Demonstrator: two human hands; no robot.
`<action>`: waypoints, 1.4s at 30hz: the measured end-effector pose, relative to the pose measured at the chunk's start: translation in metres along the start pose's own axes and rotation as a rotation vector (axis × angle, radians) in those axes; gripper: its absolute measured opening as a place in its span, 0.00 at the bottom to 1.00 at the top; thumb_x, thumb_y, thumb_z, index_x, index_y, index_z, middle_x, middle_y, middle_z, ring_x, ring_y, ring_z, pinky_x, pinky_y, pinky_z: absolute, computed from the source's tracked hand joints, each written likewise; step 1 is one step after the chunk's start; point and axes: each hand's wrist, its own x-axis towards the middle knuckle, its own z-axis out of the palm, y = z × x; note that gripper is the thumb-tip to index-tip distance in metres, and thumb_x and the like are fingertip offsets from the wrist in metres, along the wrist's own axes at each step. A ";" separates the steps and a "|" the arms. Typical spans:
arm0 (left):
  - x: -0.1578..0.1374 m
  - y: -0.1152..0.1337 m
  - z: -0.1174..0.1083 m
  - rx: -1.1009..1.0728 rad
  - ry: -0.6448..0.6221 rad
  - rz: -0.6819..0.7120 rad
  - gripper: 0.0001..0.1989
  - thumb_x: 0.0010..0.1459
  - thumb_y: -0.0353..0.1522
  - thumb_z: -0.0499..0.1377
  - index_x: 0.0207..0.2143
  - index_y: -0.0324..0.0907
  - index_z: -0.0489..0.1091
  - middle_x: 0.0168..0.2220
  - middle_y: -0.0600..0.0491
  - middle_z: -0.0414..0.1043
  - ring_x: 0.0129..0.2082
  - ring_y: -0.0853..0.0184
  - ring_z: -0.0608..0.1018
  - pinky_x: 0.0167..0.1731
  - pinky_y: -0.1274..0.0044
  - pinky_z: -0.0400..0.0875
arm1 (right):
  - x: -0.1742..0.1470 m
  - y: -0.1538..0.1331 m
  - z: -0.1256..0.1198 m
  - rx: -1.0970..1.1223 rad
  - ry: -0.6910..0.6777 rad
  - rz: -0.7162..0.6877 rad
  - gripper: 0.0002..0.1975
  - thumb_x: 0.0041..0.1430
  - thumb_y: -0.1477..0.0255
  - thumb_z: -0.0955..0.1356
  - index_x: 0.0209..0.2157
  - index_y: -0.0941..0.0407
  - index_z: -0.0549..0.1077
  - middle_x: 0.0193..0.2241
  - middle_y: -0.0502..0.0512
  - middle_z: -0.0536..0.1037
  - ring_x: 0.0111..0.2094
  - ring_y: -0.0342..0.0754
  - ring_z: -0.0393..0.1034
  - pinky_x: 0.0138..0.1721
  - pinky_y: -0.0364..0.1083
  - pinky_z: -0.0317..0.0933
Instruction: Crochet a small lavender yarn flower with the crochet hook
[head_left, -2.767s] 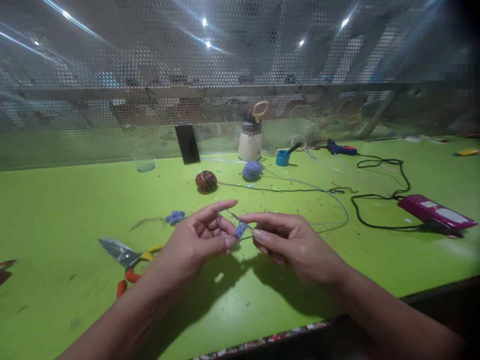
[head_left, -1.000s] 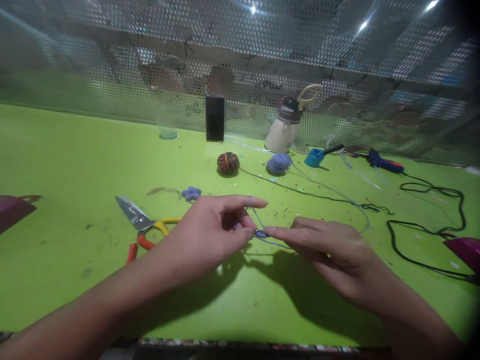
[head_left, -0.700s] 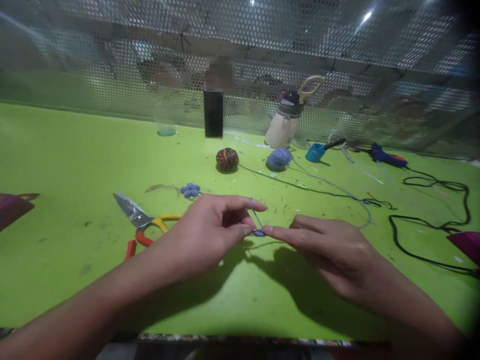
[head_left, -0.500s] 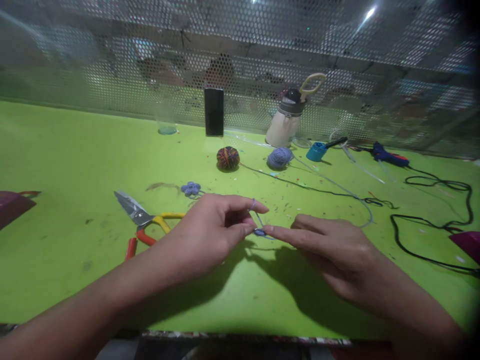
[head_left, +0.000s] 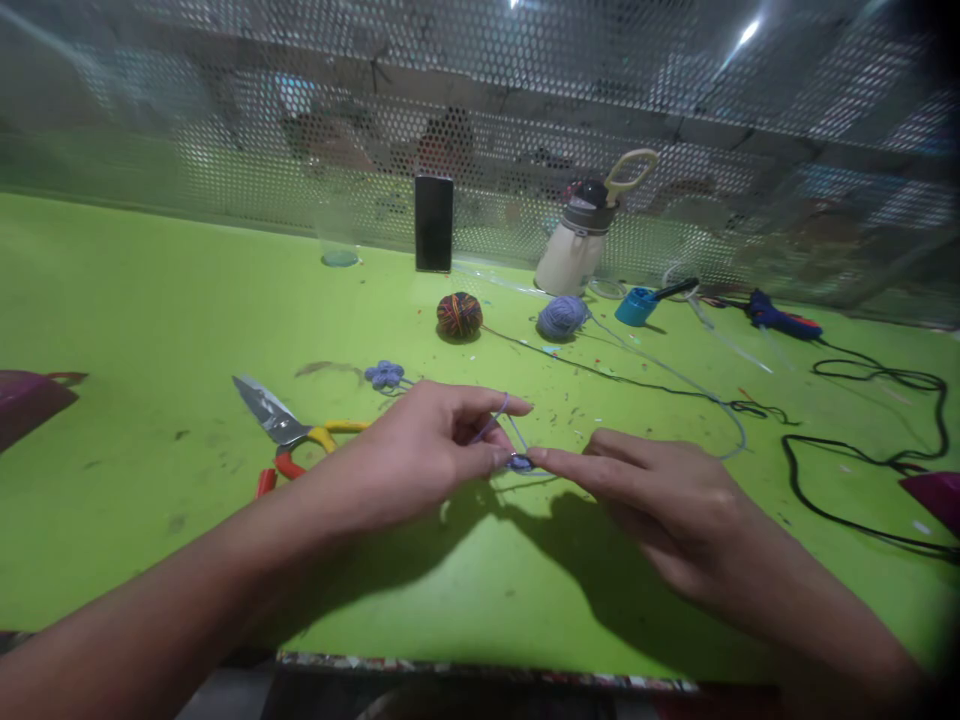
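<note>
My left hand pinches a small piece of purple crochet work between thumb and fingers. Purple yarn runs over its raised index finger and down to the piece. My right hand is closed, its index fingertip against the right end of the crochet work; whatever its curled fingers hold is hidden. A purple yarn ball lies beyond the hands, its strand curving round on the right. Left of my hands sits a purple crocheted flower. Scissors with yellow and red handles lie partly behind my left forearm.
On the green table are a multicoloured yarn ball, an upright phone, a pale bottle, a blue pot and a glue gun. A black cord winds along the right. Perforated metal closes the back.
The yarn at my left index finger now hangs in a wider, looser loop, and that finger is slightly lower. Both hands stay at the crochet work. The whole view has shifted slightly.
</note>
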 end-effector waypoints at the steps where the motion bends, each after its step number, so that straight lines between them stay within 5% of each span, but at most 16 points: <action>1: -0.001 0.001 0.000 -0.015 0.008 -0.004 0.20 0.51 0.30 0.64 0.48 0.37 0.76 0.29 0.51 0.76 0.29 0.65 0.74 0.33 0.74 0.63 | 0.000 0.000 0.000 0.019 0.007 0.007 0.25 0.60 0.85 0.59 0.56 0.54 0.70 0.26 0.53 0.69 0.26 0.46 0.63 0.26 0.43 0.52; 27: -0.007 0.003 0.002 -0.108 0.071 0.098 0.23 0.47 0.27 0.66 0.49 0.41 0.76 0.27 0.55 0.76 0.27 0.69 0.74 0.29 0.77 0.66 | -0.003 0.003 -0.003 0.220 0.155 0.042 0.26 0.62 0.84 0.62 0.55 0.45 0.70 0.30 0.50 0.75 0.31 0.44 0.69 0.30 0.43 0.57; 42: -0.014 0.011 0.002 0.201 0.103 0.185 0.21 0.53 0.27 0.58 0.51 0.38 0.74 0.28 0.55 0.75 0.27 0.70 0.73 0.29 0.77 0.67 | -0.007 -0.003 -0.006 0.118 0.085 0.007 0.26 0.63 0.83 0.60 0.58 0.48 0.67 0.32 0.53 0.72 0.29 0.45 0.67 0.28 0.43 0.56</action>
